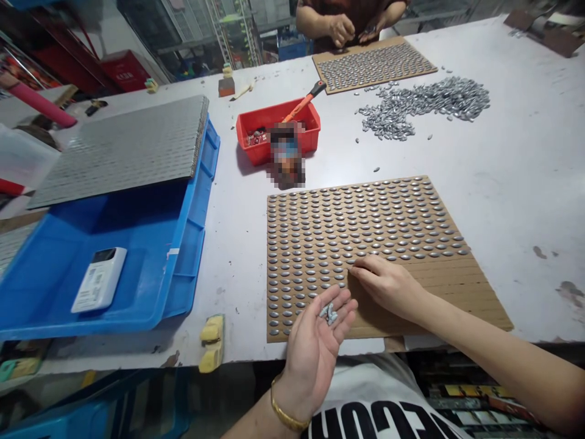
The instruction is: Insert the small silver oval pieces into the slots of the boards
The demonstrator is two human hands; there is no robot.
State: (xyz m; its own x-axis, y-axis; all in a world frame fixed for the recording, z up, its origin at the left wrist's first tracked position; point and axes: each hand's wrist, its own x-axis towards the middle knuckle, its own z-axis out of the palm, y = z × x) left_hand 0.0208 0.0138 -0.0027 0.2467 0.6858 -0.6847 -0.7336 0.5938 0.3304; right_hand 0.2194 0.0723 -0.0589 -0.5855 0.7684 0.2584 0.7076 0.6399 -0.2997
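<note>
On the table lies a corrugated cardboard sheet (439,286) with rows of small silver oval pieces (351,213) along its back and left parts. My left hand (315,335) is palm up over the sheet's front edge, fingers loosely cupped. Several loose oval pieces (329,313) rest near the base of its fingers. My right hand (388,283) is closed in a pinch at the sheet, beside the end of a row. A grey sliver, apparently one oval piece, shows at its fingertips; the fingers mostly hide it.
A pile of silver pieces (429,103) lies at the back right. Behind my sheet stands a red bin (249,152) with an orange-handled tool (304,100). At left, a blue crate (183,286) holds a white device (100,277), under a stacked board (132,146). A co-worker's hands (342,30) are at another filled sheet (379,64).
</note>
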